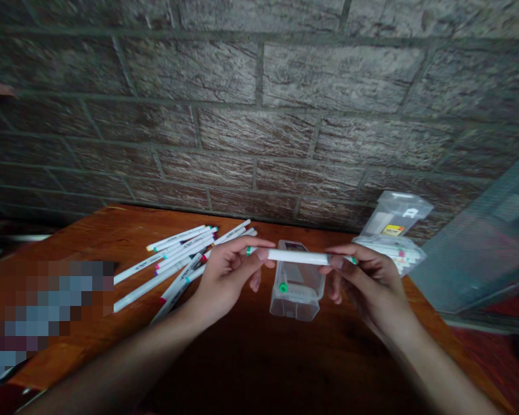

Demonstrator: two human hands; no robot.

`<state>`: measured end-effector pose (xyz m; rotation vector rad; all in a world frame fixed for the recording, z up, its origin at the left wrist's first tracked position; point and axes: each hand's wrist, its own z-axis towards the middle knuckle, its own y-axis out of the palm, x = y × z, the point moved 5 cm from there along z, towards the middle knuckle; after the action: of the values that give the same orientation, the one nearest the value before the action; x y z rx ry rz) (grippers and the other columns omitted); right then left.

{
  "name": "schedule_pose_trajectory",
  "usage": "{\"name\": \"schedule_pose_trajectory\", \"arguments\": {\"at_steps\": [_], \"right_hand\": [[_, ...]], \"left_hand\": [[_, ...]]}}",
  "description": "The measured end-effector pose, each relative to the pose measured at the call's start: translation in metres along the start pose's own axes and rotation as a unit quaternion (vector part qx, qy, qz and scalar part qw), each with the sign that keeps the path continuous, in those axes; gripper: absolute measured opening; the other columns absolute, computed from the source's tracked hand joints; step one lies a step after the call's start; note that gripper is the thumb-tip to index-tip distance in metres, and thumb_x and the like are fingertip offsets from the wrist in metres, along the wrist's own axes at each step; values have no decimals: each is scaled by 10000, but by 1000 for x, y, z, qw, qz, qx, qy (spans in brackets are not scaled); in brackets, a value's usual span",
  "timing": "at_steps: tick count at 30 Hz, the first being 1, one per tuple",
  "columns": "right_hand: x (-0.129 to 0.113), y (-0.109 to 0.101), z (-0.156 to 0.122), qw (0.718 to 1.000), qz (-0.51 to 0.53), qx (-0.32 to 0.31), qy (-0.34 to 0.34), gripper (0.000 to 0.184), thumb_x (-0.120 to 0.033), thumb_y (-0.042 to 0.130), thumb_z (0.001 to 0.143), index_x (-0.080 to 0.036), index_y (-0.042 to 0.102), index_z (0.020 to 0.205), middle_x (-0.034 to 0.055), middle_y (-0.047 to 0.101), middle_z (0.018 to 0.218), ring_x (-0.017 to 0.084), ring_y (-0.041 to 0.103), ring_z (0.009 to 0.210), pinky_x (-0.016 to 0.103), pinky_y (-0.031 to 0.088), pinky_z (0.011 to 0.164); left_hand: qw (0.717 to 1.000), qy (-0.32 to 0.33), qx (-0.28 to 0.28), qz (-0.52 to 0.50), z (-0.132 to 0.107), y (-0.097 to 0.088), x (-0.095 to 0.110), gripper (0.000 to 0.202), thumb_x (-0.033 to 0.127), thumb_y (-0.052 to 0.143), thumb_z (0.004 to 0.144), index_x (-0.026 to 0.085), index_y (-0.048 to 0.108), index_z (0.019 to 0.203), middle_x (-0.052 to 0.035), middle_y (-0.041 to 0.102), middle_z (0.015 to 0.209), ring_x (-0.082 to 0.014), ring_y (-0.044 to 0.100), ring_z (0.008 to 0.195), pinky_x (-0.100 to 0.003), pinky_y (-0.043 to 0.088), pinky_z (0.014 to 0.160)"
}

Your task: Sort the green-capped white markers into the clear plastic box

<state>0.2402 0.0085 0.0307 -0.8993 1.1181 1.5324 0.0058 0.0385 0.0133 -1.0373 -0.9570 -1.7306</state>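
A white marker (298, 256) with green ends is held level between my two hands. My left hand (227, 268) pinches its left end between thumb and fingers. At the other end, the thumb and fingers of my right hand (369, 276) are closed on it. Below and behind the marker lies a clear plastic case (294, 305), with a green-ended marker (283, 287) inside it. To the left of my left hand, several white markers (185, 251) with coloured ends lie in a loose pile.
At the back right, a clear container (400, 210) with a yellow label stands by a clear bag of markers (409, 253). The wooden table (108, 230) meets a brick wall (225, 132). A pale translucent panel (480, 242) rises at the right. A blurred-out patch covers the left edge.
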Motion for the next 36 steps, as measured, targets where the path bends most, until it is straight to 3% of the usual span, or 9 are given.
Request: {"name": "schedule_pose_trajectory", "arguments": {"at_steps": [13, 36], "right_hand": [[-2, 2, 0, 999, 38, 0, 20, 185, -357, 927, 849, -211, 896, 959, 90, 858, 784, 137, 677, 413, 210, 566, 401], [-2, 1, -1, 997, 65, 9, 43, 188, -307, 835, 867, -187, 880, 1005, 106, 862, 792, 172, 682, 399, 244, 552, 377]], "left_hand": [[998, 7, -15, -53, 0, 1, 0, 205, 359, 721, 1040, 222, 831, 1147, -27, 791, 861, -68, 580, 512, -211, 487, 511], [994, -21, -3, -108, 0, 3, 2, 265, 380, 736, 990, 155, 824, 1097, -78, 813, 846, -97, 572, 490, -234, 489, 488]]}}
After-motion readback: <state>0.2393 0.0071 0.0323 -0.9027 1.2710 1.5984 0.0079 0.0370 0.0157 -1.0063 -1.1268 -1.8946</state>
